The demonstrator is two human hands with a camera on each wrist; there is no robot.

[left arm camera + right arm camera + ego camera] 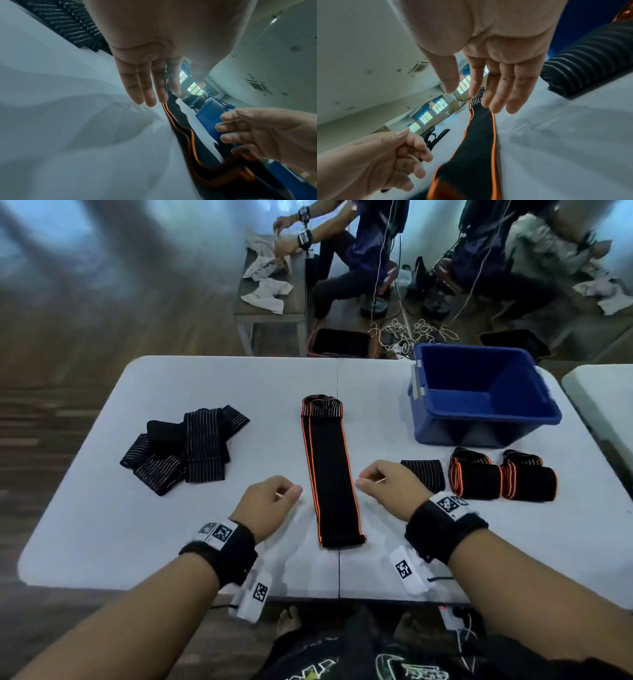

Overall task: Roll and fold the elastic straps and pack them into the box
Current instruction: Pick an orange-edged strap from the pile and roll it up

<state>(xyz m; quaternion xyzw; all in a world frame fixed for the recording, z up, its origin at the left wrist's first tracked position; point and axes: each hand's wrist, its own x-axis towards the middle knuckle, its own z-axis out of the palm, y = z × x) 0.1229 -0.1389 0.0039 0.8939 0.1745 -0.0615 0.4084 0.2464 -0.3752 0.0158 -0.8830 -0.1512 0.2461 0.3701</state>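
Observation:
A long black elastic strap with orange edges [330,474] lies flat down the middle of the white table [102,508], its far end folded into a small bunch. My left hand [291,494] hovers just left of the strap and my right hand [366,482] just right of it. Both have loosely curled fingers and hold nothing. The left wrist view shows my left hand [164,93] relaxed above the strap's edge [181,129]. In the right wrist view my right hand [471,97] hangs over the strap [479,142]. An empty blue box [442,429] stands at the back right.
A loose pile of black striped straps [185,450] lies at the left. Near my right wrist sit a rolled striped strap [424,474] and two orange-edged rolls [479,477]. Another white table [603,405] adjoins on the right. People work at a bench [270,302] beyond.

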